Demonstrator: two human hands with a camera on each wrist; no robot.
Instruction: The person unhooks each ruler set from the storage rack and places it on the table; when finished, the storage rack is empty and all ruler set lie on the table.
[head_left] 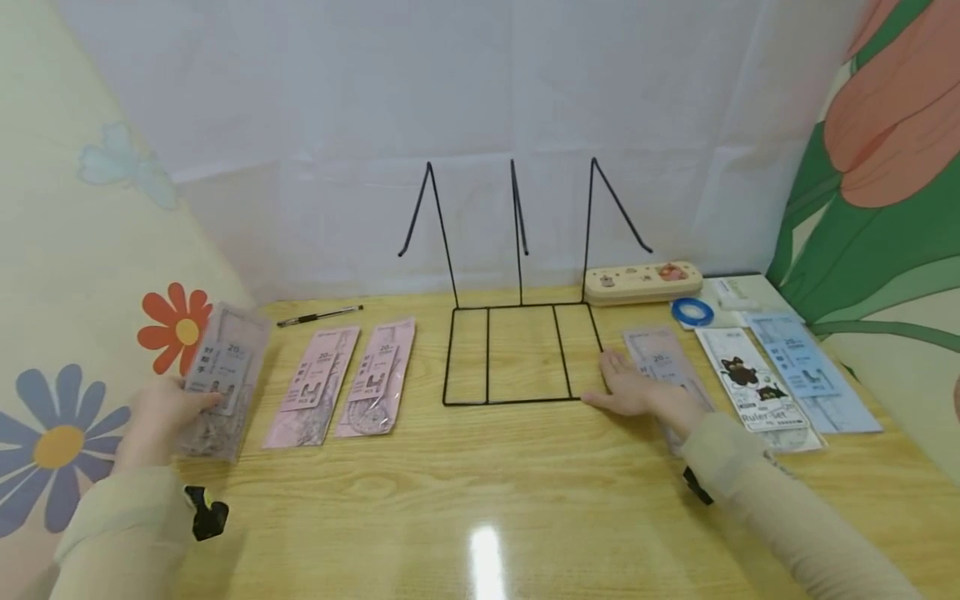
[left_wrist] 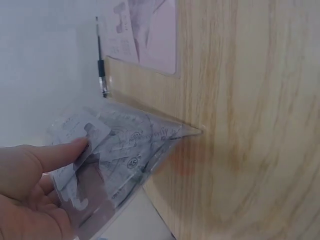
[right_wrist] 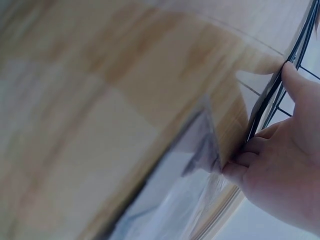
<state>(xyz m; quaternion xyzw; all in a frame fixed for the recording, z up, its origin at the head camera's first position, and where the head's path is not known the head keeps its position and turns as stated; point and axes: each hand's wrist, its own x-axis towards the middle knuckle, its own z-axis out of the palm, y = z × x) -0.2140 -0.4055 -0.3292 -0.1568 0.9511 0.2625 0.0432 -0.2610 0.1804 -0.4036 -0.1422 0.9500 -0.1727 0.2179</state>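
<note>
My left hand [head_left: 161,412] pinches a ruler set in a clear pouch [head_left: 227,379], thumb across its printed card, above the table's left side. A protractor and a set square show through the plastic pouch [left_wrist: 132,145] in the left wrist view, its pointed corner close over the wood. My right hand [head_left: 630,387] grips the front right corner of a black wire rack [head_left: 517,402], thumb on the front bar and curled fingers at the side bar [right_wrist: 260,112]. Beneath that wrist lies another pinkish ruler set [head_left: 663,358], partly covered by the hand.
Two pink ruler sets [head_left: 315,383] and a black pen [head_left: 320,316] lie left of the rack. A cream pencil case [head_left: 642,283], a blue tape ring [head_left: 692,312], a bear-print ruler set [head_left: 753,383] and a blue ruler set [head_left: 813,371] lie at right. White cloth [head_left: 337,233] hangs behind.
</note>
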